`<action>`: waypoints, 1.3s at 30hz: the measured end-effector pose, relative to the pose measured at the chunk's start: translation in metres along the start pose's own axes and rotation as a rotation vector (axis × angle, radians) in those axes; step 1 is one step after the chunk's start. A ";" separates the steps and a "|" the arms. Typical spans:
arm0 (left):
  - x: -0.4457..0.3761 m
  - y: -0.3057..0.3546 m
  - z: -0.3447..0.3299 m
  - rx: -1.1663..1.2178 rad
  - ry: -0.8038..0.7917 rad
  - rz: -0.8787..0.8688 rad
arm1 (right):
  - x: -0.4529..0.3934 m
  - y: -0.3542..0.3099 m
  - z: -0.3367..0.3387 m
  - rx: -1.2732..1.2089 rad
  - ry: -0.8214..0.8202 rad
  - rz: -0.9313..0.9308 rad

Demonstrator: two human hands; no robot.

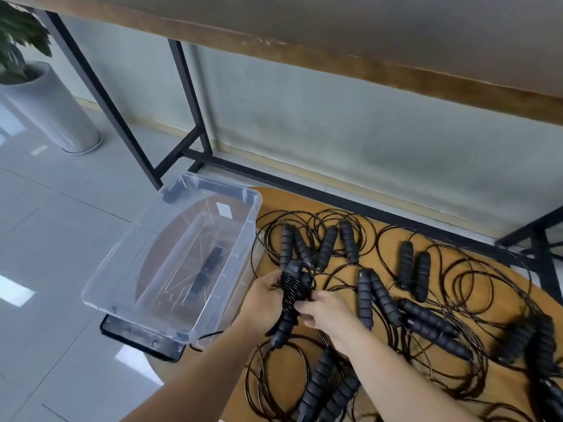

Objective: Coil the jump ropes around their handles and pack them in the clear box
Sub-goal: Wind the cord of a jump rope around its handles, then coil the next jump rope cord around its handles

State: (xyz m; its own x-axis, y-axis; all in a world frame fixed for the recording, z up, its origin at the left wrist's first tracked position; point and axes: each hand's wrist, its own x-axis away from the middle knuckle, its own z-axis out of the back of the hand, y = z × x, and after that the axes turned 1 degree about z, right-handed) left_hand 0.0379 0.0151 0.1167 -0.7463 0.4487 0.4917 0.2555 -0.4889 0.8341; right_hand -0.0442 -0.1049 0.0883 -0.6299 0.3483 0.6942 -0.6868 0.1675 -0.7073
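1. The left hand (264, 295) has its fingers curled round a pair of black jump-rope handles (289, 303) held together, gripping them from the left side.
2. Thin black cord (295, 287) is wound in tight turns round the upper half of those handles; the lower ends stick out below the hand, pointing down and to the left.
3. The right hand (327, 312) is closed on the same bundle from the right, its fingertips pinching at the wound cord just beside the left hand's fingers.
4. Both forearms reach in from the bottom of the view, and the bundle is held in the air above the round wooden surface (499, 303).
5. The clear box (170, 324) stands open just to the left of the hands, its near right corner close to the left wrist. Its lid (143, 339), with dark clips, lies under it.
6. Inside the box I can see only reflections and a dark shape through the bottom; whether any rope is packed there I cannot tell.
7. Loose jump ropes (411, 269) lie spread over the wooden surface to the right of the hands, their ribbed black handles mostly in pairs and their cords in tangled, overlapping loops.
8. More handles lie below the right forearm near the bottom edge.
9. A long wooden table (396, 35) on a black metal frame runs across the top, and a potted plant (45, 95) stands on the tiled floor at far left.
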 end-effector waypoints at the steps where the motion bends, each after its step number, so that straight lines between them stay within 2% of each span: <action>1: 0.000 -0.005 0.002 -0.019 -0.007 -0.014 | -0.005 0.006 -0.004 0.023 0.002 -0.004; 3: -0.006 -0.017 0.004 -0.089 -0.029 -0.047 | -0.016 0.014 -0.014 0.066 0.019 -0.015; 8: -0.025 -0.043 0.004 -0.173 0.050 0.127 | -0.042 0.022 -0.035 0.120 0.013 -0.005; 14: -0.036 -0.069 0.008 -0.194 0.106 0.169 | -0.070 0.033 -0.057 0.173 -0.029 0.005; 28: -0.047 -0.105 0.018 -0.338 0.084 0.142 | -0.091 0.048 -0.086 0.274 -0.016 -0.029; 33: -0.044 -0.096 0.020 -0.410 0.131 0.018 | -0.095 0.038 -0.083 0.241 -0.019 -0.038; 36: -0.040 -0.099 0.020 -0.471 0.136 0.010 | -0.091 0.041 -0.079 0.210 -0.026 -0.081; 39: -0.040 -0.097 0.018 -0.541 0.101 -0.039 | -0.088 0.039 -0.074 0.169 -0.010 -0.103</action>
State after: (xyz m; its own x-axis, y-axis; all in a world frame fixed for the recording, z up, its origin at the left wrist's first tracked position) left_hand 0.0540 0.0585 0.0204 -0.8108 0.4133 0.4146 -0.1061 -0.8003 0.5902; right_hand 0.0111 -0.0610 -0.0105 -0.5561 0.3276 0.7639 -0.7985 0.0444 -0.6003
